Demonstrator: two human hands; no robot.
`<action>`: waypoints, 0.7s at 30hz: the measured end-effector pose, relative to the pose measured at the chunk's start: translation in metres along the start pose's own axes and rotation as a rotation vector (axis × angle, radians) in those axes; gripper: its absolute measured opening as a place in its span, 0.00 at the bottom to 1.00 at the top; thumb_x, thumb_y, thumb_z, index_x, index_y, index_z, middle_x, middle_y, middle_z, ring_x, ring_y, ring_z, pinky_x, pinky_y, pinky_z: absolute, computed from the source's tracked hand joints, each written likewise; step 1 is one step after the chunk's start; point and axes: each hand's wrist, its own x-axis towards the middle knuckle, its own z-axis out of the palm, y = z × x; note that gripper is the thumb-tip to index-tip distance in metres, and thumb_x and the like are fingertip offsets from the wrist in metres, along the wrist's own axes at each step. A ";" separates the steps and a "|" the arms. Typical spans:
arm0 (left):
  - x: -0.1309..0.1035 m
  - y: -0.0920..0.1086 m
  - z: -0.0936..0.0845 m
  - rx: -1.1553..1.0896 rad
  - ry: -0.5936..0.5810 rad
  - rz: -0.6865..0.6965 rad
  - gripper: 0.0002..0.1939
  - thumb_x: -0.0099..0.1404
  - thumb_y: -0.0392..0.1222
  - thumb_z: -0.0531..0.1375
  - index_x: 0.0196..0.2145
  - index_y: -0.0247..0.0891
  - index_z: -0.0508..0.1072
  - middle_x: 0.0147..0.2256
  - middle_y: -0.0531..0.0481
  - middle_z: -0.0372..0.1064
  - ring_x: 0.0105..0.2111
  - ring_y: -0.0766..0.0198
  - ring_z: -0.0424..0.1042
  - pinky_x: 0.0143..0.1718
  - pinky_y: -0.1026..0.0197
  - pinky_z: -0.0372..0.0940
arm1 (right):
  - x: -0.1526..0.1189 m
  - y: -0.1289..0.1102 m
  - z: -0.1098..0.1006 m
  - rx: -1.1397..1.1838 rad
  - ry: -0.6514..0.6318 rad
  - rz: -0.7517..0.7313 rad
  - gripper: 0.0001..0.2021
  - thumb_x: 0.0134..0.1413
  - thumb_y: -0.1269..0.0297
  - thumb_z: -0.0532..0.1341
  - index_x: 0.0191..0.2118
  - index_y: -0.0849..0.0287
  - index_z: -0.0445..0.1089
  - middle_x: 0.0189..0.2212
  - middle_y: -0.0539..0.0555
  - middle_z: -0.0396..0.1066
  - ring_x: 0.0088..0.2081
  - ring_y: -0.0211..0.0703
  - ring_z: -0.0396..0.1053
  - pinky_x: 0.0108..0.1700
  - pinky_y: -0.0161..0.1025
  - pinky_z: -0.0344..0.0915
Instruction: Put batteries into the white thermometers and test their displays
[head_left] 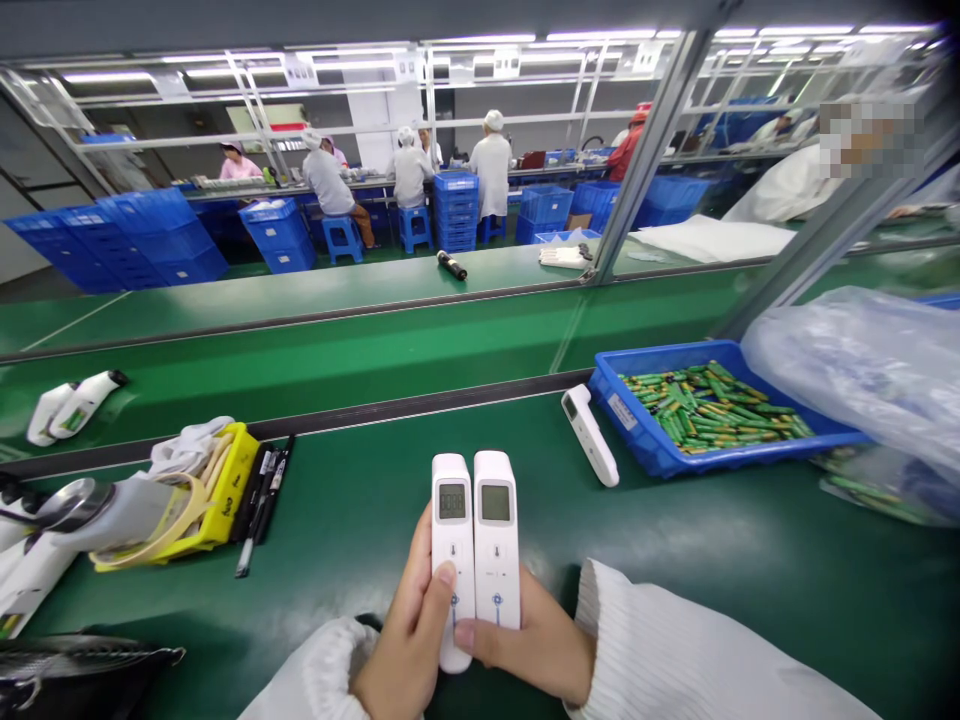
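Note:
Two white handheld thermometers stand side by side above the green table, screens facing me. My left hand [412,620] is wrapped round the left thermometer [452,520], its thumb on the front near the buttons; digits show on that screen. The right thermometer [496,540] is in my right hand [536,640], whose thumb reaches across its lower end to the left one. Its screen looks blank. A third white thermometer [591,437] lies on the table beside a blue tray [652,450] of green and gold batteries [705,410].
At left, a yellow bin [232,490] holds tape and cloth, with black markers [262,500] beside it. A green conveyor [337,355] runs behind, carrying white devices [75,405]. Plastic bags [862,360] lie at right. People work beyond the metal frame.

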 end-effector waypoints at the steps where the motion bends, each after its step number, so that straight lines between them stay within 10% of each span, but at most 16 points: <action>1: 0.000 0.000 0.000 -0.002 0.000 0.002 0.32 0.60 0.59 0.59 0.58 0.43 0.66 0.62 0.49 0.57 0.64 0.51 0.50 0.58 0.58 0.57 | 0.000 0.000 0.000 -0.001 0.000 0.000 0.19 0.50 0.56 0.67 0.45 0.62 0.70 0.34 0.56 0.73 0.34 0.42 0.71 0.39 0.39 0.68; 14: 0.008 -0.008 -0.013 0.088 -0.116 -0.017 0.34 0.64 0.60 0.54 0.63 0.43 0.56 0.64 0.50 0.52 0.62 0.55 0.54 0.58 0.61 0.56 | -0.002 0.004 -0.003 -0.154 0.071 0.120 0.21 0.49 0.49 0.66 0.34 0.66 0.69 0.17 0.48 0.65 0.16 0.29 0.59 0.17 0.26 0.53; 21: 0.016 -0.008 -0.016 0.023 -0.024 -0.029 0.36 0.62 0.58 0.57 0.63 0.42 0.56 0.59 0.45 0.60 0.59 0.47 0.59 0.56 0.55 0.59 | -0.001 0.001 -0.004 -0.050 0.164 -0.015 0.27 0.57 0.45 0.58 0.49 0.66 0.58 0.16 0.45 0.63 0.13 0.31 0.58 0.14 0.26 0.51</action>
